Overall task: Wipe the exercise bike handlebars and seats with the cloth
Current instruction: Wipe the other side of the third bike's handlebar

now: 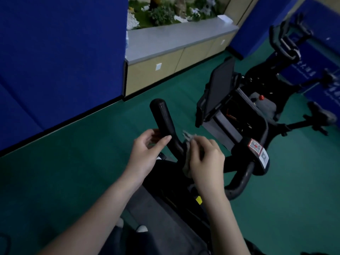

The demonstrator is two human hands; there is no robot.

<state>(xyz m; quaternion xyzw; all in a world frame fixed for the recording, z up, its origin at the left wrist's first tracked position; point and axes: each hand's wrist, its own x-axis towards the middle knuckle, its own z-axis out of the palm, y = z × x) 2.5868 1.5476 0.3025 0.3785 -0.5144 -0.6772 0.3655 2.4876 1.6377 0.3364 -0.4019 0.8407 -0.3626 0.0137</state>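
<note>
A black exercise bike stands right in front of me. Its left handlebar horn (162,116) rises toward the wall. My left hand (148,150) curls around the lower part of that horn, thumb on the near side. My right hand (204,157) grips a grey cloth (187,159) and presses it against the bend of the handlebar just right of the horn. The right side of the handlebar (241,179) curves away below a block with QR stickers (257,150). The bike's dark screen (219,85) tilts up behind it. No seat is visible.
A blue padded wall (60,61) runs along the left. A low cabinet with a grey top (176,41) and plants sits behind. More black exercise bikes (287,52) stand at the right on the green floor (92,162). My shoes (141,228) show below.
</note>
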